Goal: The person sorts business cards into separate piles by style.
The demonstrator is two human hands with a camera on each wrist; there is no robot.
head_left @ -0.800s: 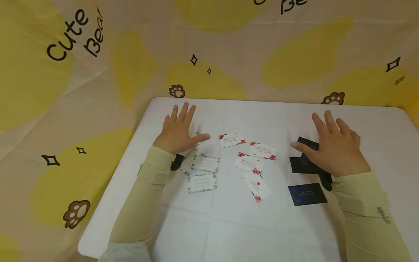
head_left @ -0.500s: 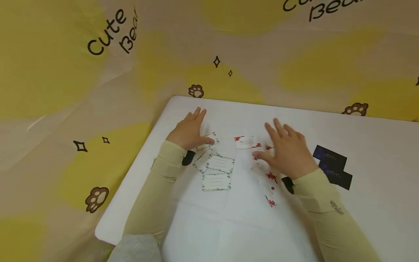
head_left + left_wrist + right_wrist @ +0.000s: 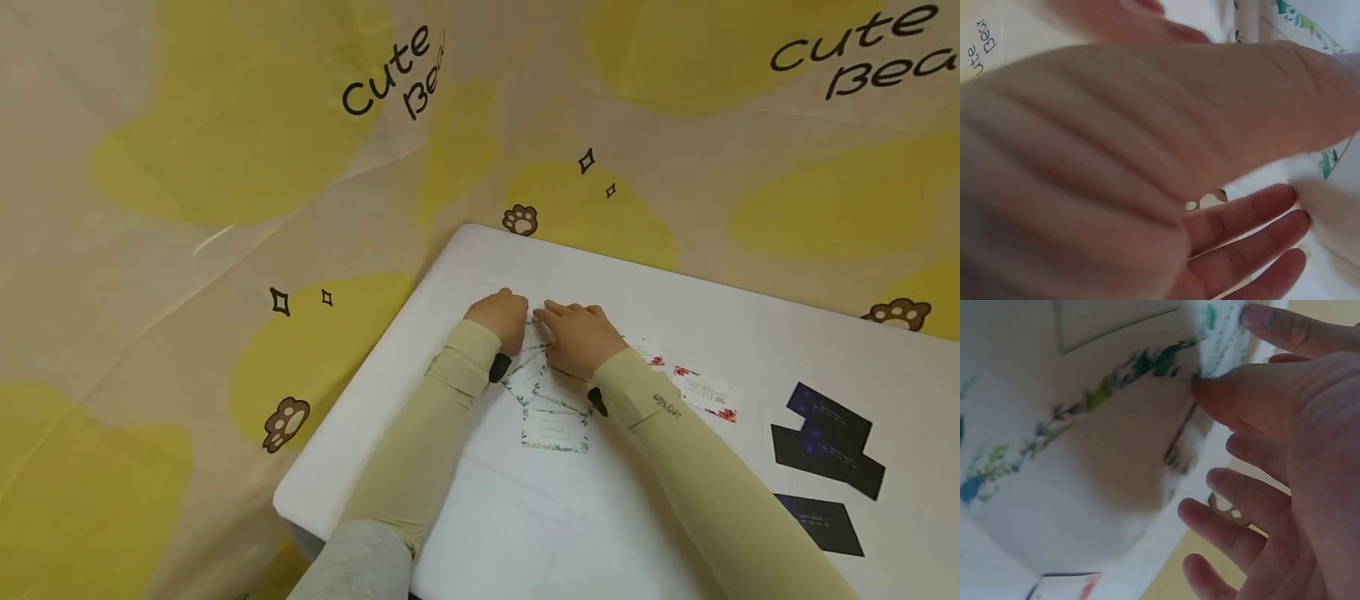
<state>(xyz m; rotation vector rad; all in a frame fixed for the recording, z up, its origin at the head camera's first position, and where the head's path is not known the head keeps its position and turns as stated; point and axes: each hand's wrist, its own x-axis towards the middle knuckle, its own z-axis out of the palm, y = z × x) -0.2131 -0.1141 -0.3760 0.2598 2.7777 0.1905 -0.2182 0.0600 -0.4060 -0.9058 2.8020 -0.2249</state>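
Note:
White cards with green leaf borders (image 3: 555, 431) lie overlapping on the white table, with both hands over the upper ones. My left hand (image 3: 501, 319) is at their left side, bent downward in the head view. In the left wrist view its thumb (image 3: 1254, 106) reaches across toward a leaf-bordered card (image 3: 1310, 28); the index finger is hidden, and three other fingers are loosely bent. My right hand (image 3: 581, 340) is over the cards from the right. Its thumb (image 3: 1229, 394) touches a leaf-bordered card's edge (image 3: 1110, 394), while the other fingers are loosely bent, apart from it.
White cards with red flowers (image 3: 707, 393) lie right of the hands, partly covered by the right sleeve (image 3: 675, 450). Further right are several dark blue cards (image 3: 828, 433), some overlapping. The white table (image 3: 480, 517) ends at a patterned cloth backdrop (image 3: 315, 183).
My right hand has swept left from the dark cards, past the red-flowered ones, to the leaf-bordered cards. My left hand has turned downward over these cards. The head view has swung left.

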